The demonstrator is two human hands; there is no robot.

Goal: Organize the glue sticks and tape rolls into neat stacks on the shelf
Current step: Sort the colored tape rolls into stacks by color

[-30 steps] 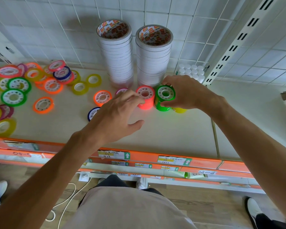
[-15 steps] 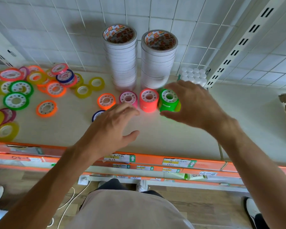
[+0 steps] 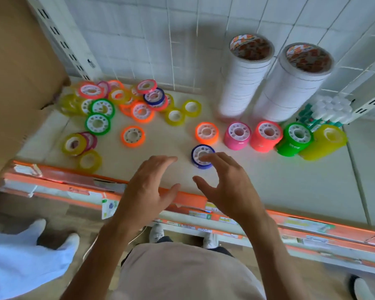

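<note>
Both hands empty, fingers spread: left hand (image 3: pixel 148 187), right hand (image 3: pixel 227 187) over the blue tape roll (image 3: pixel 202 156) near the shelf (image 3: pixel 268 180) front. I'd pinch its rim, start a blue stack beside the orange one (image 3: pixel 206 133).

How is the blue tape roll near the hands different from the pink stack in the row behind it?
The blue tape roll is a single low roll, while the pink stack stands several rolls high. The blue roll lies alone in front, partly behind the right hand; the pink stack stands in the row of stacks. Both have white cores.
</note>
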